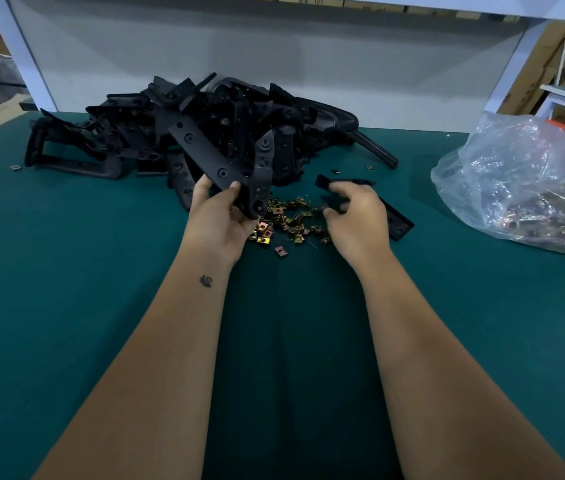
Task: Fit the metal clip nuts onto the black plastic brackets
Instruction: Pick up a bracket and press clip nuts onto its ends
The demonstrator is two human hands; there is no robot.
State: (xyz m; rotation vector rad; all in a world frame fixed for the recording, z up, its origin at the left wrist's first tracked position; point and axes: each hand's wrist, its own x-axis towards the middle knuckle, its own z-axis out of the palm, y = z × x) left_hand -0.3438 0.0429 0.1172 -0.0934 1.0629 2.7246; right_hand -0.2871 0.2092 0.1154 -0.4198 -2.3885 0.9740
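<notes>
Head view: the left hand grips a black plastic bracket, fingers and thumb curled round its lower bend, holding it raised just above the loose scatter of metal clip nuts in the middle of the green tabletop. The right hand hovers at the right side of that scatter with fingers curled downward; motion blur hides the fingertips, so I cannot tell whether it pinches a nut or holds nothing. Beneath it lies a flat black strip. A large heap of brackets sits toward the far edge, and a clear plastic bag of more nuts lies near the right edge.

The likely trouble from here: a small nut slipping from the fingertips back into the scatter, or going onto the bracket edge crooked. With the bracket held in the air by one hand only, pushing a nut on could twist it in the grip.
</notes>
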